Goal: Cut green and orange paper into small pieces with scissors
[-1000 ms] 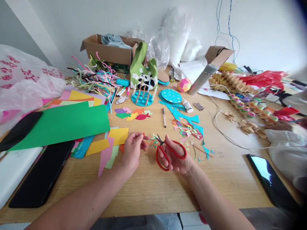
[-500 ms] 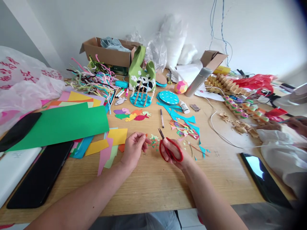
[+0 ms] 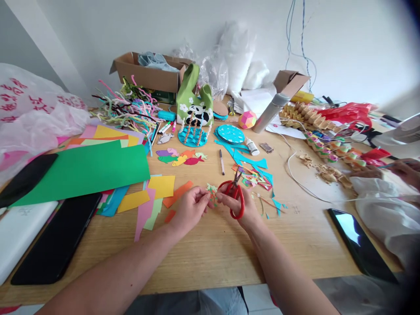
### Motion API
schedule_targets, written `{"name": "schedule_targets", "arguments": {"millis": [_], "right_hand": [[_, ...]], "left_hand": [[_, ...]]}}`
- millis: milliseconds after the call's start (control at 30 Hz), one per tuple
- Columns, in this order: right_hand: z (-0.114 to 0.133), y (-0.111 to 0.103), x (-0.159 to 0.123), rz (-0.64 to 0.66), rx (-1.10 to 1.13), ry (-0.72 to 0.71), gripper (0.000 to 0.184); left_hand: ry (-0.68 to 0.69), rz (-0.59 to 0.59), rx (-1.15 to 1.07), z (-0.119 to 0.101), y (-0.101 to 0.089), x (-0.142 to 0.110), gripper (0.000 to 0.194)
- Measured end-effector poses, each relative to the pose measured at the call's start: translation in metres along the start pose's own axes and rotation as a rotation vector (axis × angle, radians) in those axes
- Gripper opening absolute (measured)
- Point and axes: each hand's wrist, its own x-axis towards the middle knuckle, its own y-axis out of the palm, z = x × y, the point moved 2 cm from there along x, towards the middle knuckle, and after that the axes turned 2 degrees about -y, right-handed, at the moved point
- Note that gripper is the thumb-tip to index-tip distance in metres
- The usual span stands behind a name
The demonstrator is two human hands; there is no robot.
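My right hand (image 3: 244, 203) is closed round red-handled scissors (image 3: 236, 188), their dark blades pointing away from me and slightly parted. The fingertips of my left hand (image 3: 193, 203) are pinched together close to my right fingertips; a small piece of orange paper showed between them a moment earlier and is now mostly hidden. Beneath and beyond the fingertips lies a little pile of pale green and orange paper bits (image 3: 211, 189). Several coloured paper fish (image 3: 180, 158) rest farther back. Orange paper (image 3: 179, 192) lies just beyond my left hand.
Green sheets (image 3: 85, 170) and a black phone (image 3: 55, 238) lie left. Behind stand a panda bag (image 3: 193, 98) and blue discs (image 3: 230, 133). A pen (image 3: 222, 162), paper scraps (image 3: 256, 178), a white cable (image 3: 292, 170) and another phone (image 3: 361, 245) lie ahead and right; another person's hand (image 3: 405, 170) is far right.
My hands have come closer together. The scissors have turned in my right hand, blades swinging from up-left to up-right. My left hand has moved slightly right and nearer, uncovering more orange paper.
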Motion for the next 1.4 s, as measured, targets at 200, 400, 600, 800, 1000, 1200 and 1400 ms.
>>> {"name": "schedule_targets", "arguments": {"millis": [200,400,600,800,1000,1200,1400], "right_hand": [[-0.005,0.003,-0.001,0.027,0.027,-0.026,0.031],[-0.002,0.005,-0.003,0.023,-0.052,-0.042,0.031],[0.006,-0.015,0.0,-0.038,-0.146,-0.035,0.025],[0.003,-0.06,-0.001,-0.102,-0.427,0.074,0.015],[-0.011,-0.077,-0.01,-0.166,-0.658,0.041,0.008],[-0.008,-0.075,-0.011,-0.167,-0.659,-0.076,0.007],[0.012,-0.059,0.004,0.157,-0.76,-0.209,0.014]], "left_hand": [[0.006,0.063,0.1,0.004,0.005,-0.003,0.015],[-0.034,0.089,0.121,0.005,0.005,-0.002,0.016],[-0.005,0.036,0.106,0.0,-0.001,0.0,0.021],[0.002,-0.162,-0.085,-0.017,-0.016,0.008,0.021],[0.06,-0.138,-0.018,-0.036,-0.023,0.011,0.018],[0.319,-0.039,0.699,-0.032,-0.039,0.008,0.013],[0.608,0.005,1.108,-0.016,-0.049,0.003,0.032]]}}
